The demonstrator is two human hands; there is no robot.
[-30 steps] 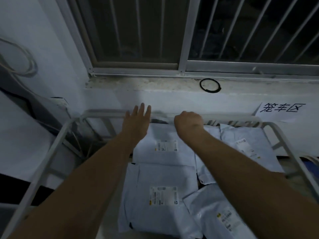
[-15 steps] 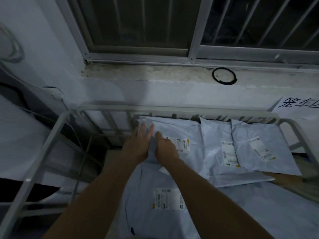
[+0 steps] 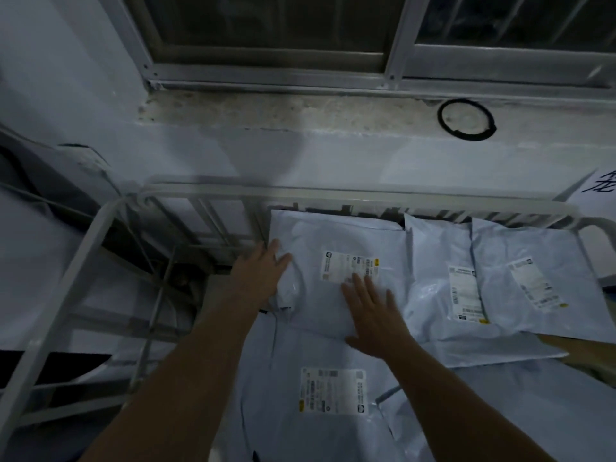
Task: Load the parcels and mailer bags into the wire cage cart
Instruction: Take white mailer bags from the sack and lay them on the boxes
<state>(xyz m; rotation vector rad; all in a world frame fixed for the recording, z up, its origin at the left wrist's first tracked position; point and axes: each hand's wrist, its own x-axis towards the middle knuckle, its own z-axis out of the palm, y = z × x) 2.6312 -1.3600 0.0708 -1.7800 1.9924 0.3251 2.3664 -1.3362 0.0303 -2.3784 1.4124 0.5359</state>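
Your right hand point(image 3: 370, 311) has slid clear of your left hand point(image 3: 258, 278) and lies flat on the mailer bag point(image 3: 336, 235) in the wire cage cart point(image 3: 333, 195).
Your left hand's straight fingers press the bag's left edge near the cart's far rail; your right hand's spread fingers touch its shipping label point(image 3: 346, 270), whose print is too blurred to read. Two neighbouring bags point(image 3: 436, 261) point(image 3: 533, 248), both labelled, lie rightward along that rail. At far right, a paper sign point(image 3: 603, 188) shows black handwriting, cut off at the edge.
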